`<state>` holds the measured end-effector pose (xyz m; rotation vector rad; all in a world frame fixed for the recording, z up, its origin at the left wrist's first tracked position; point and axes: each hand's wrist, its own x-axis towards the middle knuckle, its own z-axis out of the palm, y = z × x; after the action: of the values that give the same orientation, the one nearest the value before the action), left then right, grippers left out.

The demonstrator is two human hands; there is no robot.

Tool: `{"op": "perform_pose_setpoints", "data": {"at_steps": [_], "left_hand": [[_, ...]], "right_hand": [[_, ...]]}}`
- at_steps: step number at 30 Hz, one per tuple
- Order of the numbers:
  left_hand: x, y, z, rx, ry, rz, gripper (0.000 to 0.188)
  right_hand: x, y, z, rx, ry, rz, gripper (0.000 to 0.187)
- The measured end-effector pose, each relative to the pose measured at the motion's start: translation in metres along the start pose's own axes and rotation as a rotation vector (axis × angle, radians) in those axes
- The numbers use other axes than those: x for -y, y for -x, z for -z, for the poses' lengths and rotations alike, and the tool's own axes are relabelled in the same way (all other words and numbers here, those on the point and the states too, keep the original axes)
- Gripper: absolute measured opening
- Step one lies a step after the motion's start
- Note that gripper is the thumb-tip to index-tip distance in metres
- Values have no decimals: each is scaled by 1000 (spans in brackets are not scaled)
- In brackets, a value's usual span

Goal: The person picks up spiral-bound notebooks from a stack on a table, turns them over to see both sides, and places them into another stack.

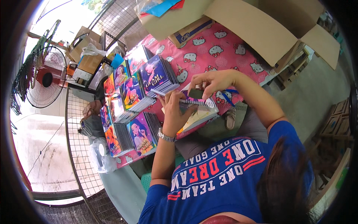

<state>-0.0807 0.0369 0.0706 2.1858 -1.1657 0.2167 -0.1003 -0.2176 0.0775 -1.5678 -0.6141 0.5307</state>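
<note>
My left hand (176, 112), with a metal-band watch at the wrist, grips a spiral notebook (183, 101) that is tilted so its coil edge is towards me. My right hand (214, 83) is closed, thumb and fingers pinching a small dark flat block (195, 93) against the notebook near the coil; its exact kind is unclear. Below them lie more spiral notebooks (204, 114) with pale pages, partly hidden by my hands. Beside my left hand, stacks of notebooks with colourful illustrated covers (153, 73) stand in rows on the table.
The table has a pink patterned cover (203, 52). A blue strap-like item (228, 98) lies right of my right hand. A large open cardboard box (257, 31) stands at the far right. A fan (47, 79), a wire-mesh panel (80, 149) and a clear plastic bag (102, 156) are on the left.
</note>
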Motion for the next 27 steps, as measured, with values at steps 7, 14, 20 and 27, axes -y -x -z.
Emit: {"op": "perform_pose_setpoints", "data": {"at_steps": [7,14,20,27], "left_hand": [[0,5,-2,-21,0,-5,54],[-1,-2,-3,-56,-98,-43,51],[22,-7,17,-59,-144,26,48],[28,-7,9,-96,-101,42,44]], "right_hand": [[-2,-4,-1,-23,80,92,53],[-3,-12,2,-41,67,-50,51],[0,-30,4,52,-244,70,53],[1,-42,10,-23,-47,21,44]]}}
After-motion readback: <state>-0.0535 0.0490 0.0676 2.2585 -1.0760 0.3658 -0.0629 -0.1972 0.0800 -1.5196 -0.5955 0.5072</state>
